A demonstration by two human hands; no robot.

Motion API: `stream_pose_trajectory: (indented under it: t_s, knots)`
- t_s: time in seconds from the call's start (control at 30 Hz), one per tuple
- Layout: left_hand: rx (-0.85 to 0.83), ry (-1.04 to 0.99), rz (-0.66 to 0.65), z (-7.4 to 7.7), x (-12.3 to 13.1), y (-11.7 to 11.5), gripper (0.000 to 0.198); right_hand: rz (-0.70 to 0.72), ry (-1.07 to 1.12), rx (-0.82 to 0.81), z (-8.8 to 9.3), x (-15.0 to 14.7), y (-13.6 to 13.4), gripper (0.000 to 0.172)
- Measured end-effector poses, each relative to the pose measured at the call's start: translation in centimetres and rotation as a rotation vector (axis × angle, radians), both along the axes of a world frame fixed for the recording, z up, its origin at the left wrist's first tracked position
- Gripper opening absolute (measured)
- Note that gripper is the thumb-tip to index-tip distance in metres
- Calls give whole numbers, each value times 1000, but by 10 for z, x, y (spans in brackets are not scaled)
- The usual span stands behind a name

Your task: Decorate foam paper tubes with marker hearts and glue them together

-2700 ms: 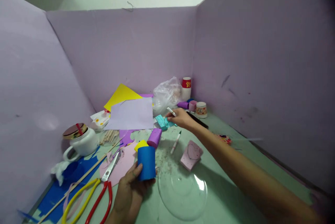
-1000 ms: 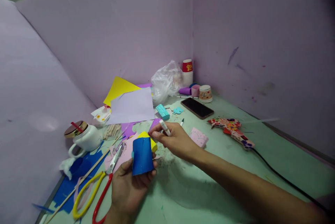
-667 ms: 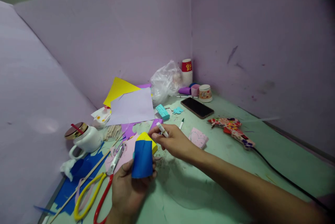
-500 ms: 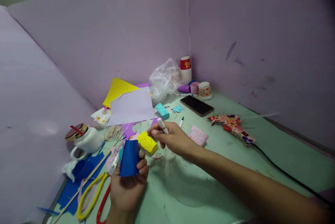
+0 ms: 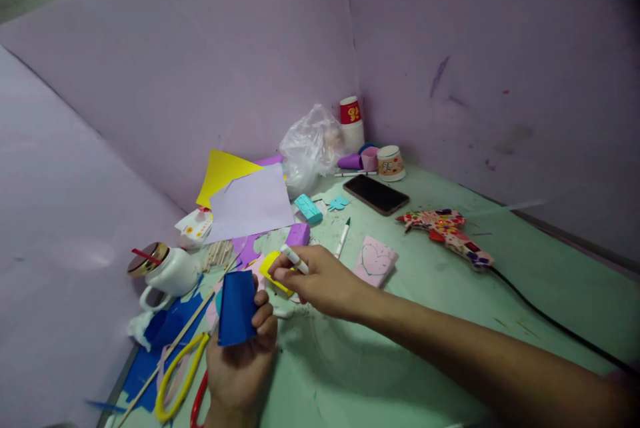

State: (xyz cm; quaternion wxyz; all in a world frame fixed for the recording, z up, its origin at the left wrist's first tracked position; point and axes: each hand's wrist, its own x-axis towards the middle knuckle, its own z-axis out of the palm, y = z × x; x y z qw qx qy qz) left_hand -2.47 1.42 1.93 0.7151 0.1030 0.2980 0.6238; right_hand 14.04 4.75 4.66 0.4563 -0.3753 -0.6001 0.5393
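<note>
My left hand [image 5: 240,361] is closed round a blue paper cup [image 5: 237,308], held upright above the green table [image 5: 430,295]. My right hand [image 5: 320,281] reaches across from the right and pinches a white marker [image 5: 294,259] between thumb and fingers. Its fingertips rest by a yellow roll [image 5: 273,267] that lies on the table just behind the blue cup. A purple roll [image 5: 299,235] lies a little farther back.
Yellow and red scissors [image 5: 183,381], a long wooden stick [image 5: 175,341] and blue paper [image 5: 155,341] lie at the left. A white teapot [image 5: 167,271], paper sheets [image 5: 250,205], a plastic bag [image 5: 310,148], cups [image 5: 390,163], a phone [image 5: 376,193], a patterned glue gun [image 5: 447,231] and a pink heart block [image 5: 376,260] surround.
My right hand has come back from the far teal pieces with the marker and now sits at the yellow roll. My left hand has shifted the blue cup to the left and tilted it slightly.
</note>
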Motion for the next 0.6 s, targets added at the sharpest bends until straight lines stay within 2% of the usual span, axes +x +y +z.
stream_pose_trajectory:
  t_s: [0.07,0.17,0.23,0.3,0.37,0.47,0.6]
  knots:
    - [-15,209,99,-5,4,0,31,-30,-47,-11,4,3,-2,14]
    - [42,531,283,-14,13,-5,29,-104,-218,112,7,10,-4,40]
    - [130,699,290,-20,19,-9,32,-50,-324,208,7,13,-3,52]
    - [199,858,239,-24,23,-13,39,38,-374,274,3,14,-2,56]
    - [240,1002,212,-26,26,-16,46,66,-366,320,-3,12,0,55]
    - [254,1105,267,-27,30,-19,54,64,-324,294,-11,8,2,50]
    - [235,1084,270,-24,34,-21,59,105,-250,190,-15,5,6,33]
